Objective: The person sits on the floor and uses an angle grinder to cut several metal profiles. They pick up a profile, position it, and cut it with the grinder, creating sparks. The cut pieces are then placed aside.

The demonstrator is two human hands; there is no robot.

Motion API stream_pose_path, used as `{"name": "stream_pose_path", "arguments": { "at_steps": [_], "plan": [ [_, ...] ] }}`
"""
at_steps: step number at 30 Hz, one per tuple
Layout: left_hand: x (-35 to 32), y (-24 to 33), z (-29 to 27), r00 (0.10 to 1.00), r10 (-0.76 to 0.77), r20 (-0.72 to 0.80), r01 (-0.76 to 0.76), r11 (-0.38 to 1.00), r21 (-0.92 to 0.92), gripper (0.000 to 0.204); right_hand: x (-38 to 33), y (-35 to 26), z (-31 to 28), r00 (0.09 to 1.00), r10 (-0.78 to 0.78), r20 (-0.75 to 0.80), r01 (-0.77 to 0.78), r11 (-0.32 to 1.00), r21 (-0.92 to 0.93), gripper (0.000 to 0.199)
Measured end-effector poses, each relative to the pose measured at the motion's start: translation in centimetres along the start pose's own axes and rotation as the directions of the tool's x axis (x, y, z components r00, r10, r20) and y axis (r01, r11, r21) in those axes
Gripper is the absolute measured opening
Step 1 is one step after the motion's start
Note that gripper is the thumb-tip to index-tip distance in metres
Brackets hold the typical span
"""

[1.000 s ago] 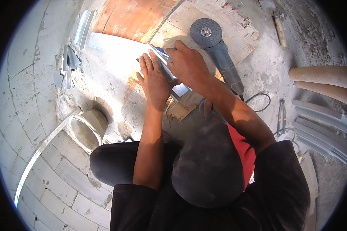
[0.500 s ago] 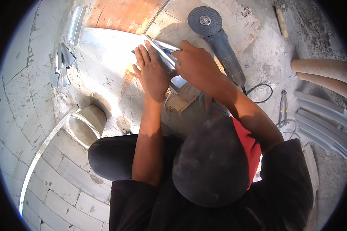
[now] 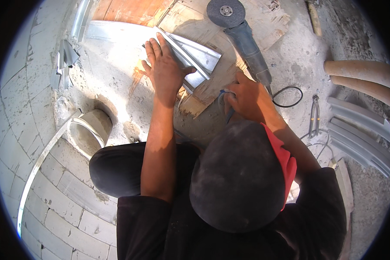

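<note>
My left hand (image 3: pixel 167 71) lies on the metal pieces with its fingers stretched out and its thumb apart. Under it, a narrow silvery metal strip (image 3: pixel 184 54) crosses a wider metal channel (image 3: pixel 208 56) at a slant. A long pale metal length (image 3: pixel 117 31) runs off to the left from there. My right hand (image 3: pixel 246 97) is closed, nearer to me and apart from the metal. From its fingers sticks a slim blue tool (image 3: pixel 223 92), mostly hidden, so its kind does not show. Beyond that hand rests an angle grinder (image 3: pixel 249 50) with a dark disc.
Boards (image 3: pixel 130 11) lie under the metal. At the left stand a dusty bucket (image 3: pixel 91 130) and metal offcuts (image 3: pixel 65 65). To the right are pliers with yellowish handles (image 3: pixel 314 115), a black cable (image 3: pixel 290 104), round poles (image 3: pixel 359 71) and stacked metal profiles (image 3: pixel 359 138).
My right hand has drawn back from the metal strip, toward me and to the right, baring the channel's right end. My left hand remains on the metal. The whole view has shifted slightly.
</note>
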State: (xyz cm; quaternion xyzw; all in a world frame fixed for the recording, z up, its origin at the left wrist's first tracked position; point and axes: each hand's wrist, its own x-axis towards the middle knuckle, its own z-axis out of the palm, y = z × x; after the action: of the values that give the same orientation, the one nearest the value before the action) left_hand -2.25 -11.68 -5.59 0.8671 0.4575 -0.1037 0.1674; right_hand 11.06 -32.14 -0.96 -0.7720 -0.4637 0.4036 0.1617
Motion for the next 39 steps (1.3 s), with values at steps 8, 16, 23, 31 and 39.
{"name": "stream_pose_path", "arguments": {
  "at_steps": [8,16,23,31,39],
  "plan": [
    [-1.6,-0.8,-0.3,0.989,-0.048,-0.140,0.036,0.996,-0.084,0.132,-2.7,5.2,-4.3,0.722,0.213,-0.658,-0.094,0.973,0.212,0.024],
    [-2.4,-3.1,1.4,0.878,-0.461,-0.130,0.316,0.761,-0.566,0.086,-2.6,18.7,-1.8,0.488,0.107,-0.866,-0.443,0.885,-0.140,0.037],
    [-3.5,-8.5,1.1,0.729,-0.596,-0.338,0.382,0.763,-0.522,0.069,3.1,7.8,0.3,0.714,0.040,-0.699,-0.137,0.987,-0.083,0.071],
    [-5.1,-7.3,1.5,0.557,-0.561,-0.612,0.431,0.825,-0.364,0.074,6.3,6.0,0.5,0.841,0.227,-0.492,-0.254,0.967,0.011,0.065],
    [-11.1,11.9,4.1,0.970,0.100,0.222,0.176,0.339,-0.924,0.114,0.5,-0.4,-1.7,0.734,0.390,-0.556,-0.016,0.828,0.560,0.054]
  ]
}}
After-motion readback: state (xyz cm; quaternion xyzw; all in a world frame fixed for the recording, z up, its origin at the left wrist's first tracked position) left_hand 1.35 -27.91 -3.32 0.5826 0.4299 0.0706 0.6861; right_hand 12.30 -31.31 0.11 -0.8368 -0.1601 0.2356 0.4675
